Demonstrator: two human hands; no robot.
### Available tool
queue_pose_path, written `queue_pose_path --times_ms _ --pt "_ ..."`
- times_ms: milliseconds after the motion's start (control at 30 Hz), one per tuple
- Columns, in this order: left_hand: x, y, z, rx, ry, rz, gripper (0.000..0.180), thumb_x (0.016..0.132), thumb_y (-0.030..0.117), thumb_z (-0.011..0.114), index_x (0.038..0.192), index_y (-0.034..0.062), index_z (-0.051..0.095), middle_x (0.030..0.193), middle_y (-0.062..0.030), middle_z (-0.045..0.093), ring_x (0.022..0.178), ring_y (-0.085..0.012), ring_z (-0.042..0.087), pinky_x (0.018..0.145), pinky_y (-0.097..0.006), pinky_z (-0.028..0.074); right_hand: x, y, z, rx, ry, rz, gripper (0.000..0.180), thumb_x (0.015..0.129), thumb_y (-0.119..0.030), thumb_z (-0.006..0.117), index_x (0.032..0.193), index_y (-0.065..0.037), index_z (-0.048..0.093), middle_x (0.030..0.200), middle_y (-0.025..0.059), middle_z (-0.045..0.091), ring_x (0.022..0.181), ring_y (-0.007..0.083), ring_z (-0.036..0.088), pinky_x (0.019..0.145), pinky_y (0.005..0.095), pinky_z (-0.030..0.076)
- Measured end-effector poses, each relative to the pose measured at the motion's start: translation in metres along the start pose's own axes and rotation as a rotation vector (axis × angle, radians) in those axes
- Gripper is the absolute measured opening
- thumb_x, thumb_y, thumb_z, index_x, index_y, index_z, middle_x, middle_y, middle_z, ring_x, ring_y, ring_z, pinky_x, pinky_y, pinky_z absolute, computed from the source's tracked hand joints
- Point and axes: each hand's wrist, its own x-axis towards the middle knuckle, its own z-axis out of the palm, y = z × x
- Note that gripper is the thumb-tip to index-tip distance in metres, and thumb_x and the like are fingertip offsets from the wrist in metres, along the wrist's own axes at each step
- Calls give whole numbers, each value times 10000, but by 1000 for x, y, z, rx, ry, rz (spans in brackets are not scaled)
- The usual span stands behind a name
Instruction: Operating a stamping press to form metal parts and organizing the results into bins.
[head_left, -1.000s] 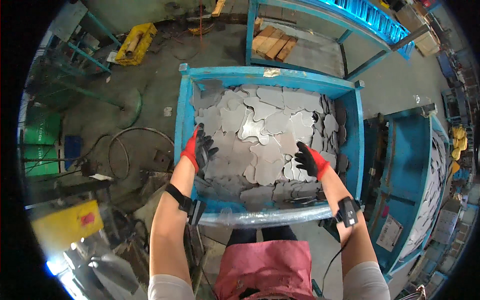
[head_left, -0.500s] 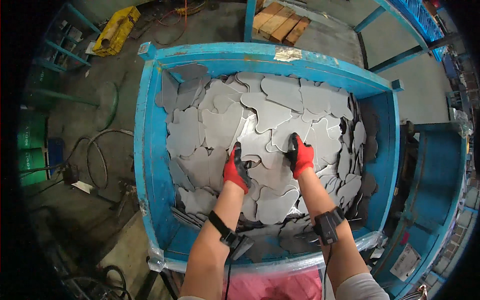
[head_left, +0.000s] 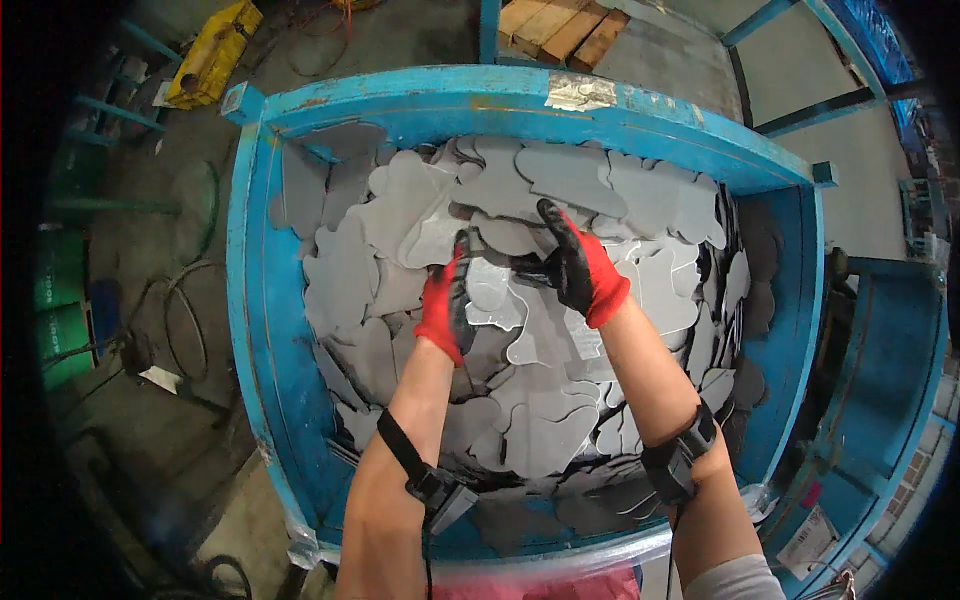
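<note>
Both my hands wear red gloves with black palms and fingers, and reach over a deep heap of flat grey metal plates [head_left: 545,410] with wavy, rounded outlines. My left hand [head_left: 447,300] is above the middle of the heap, its thumb stretched forward; its other fingers are partly hidden and slightly blurred. To its right, my right hand [head_left: 585,268] has thumb and fingers spread wide, the fingers pointing left. No plate is visibly gripped in either hand. Between them lies a small shiny plate [head_left: 488,285]. Whether the fingertips touch the plates I cannot tell.
A blue metal bin [head_left: 250,300] with high walls surrounds the plates. Clear plastic wrap [head_left: 600,550] covers its near rim. Another blue frame [head_left: 875,370] stands at the right. Beyond are wooden blocks [head_left: 565,30] and a yellow box [head_left: 213,55]; a cable [head_left: 170,320] lies left.
My hands have moved farther over the heap, the right one also leftward, and they are closer together. The right hand's fingers have spread. Plates around the middle look rearranged; the view has shifted slightly.
</note>
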Motion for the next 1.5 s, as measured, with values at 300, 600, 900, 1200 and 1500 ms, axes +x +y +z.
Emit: queue_pose_path --times_ms 300,600,900,1200,1500 --pt "30 29 -3 -137 -271 -311 501 873 443 427 1246 108 428 1149 -72 538 1014 -232 548 815 -412 477 35 -43 26 746 -190 280 491 869 -484 408 1219 -140 429 1127 108 541 1007 288 552 855 436 441" --pt "21 43 6 37 -59 -179 431 765 362 591 1120 118 564 1192 -44 494 1041 -194 461 814 -400 405 56 0 20 665 280 227 370 863 -298 492 1166 -87 475 1113 96 534 971 252 544 827 390 448" --pt "-6 -39 -31 -33 42 151 236 737 143 637 961 87 588 854 -13 578 809 -147 552 669 -305 437 -19 20 11 -318 219 171 675 653 -155 697 1251 -17 418 1211 105 500 1061 196 497 919 301 389" --pt "-177 -114 -64 -590 -226 9 310 774 61 520 1083 75 518 978 -53 574 897 -236 572 793 -403 471 -200 57 22 -7 243 110 723 546 -70 658 1223 37 431 1235 196 470 1161 278 447 980 337 344" --pt "-341 -116 -72 -435 -51 56 495 695 -27 544 1167 100 470 1099 -43 526 999 -181 531 840 -302 457 -347 27 84 351 487 292 339 818 -93 586 1136 -67 474 1008 58 541 848 198 552 712 359 492"
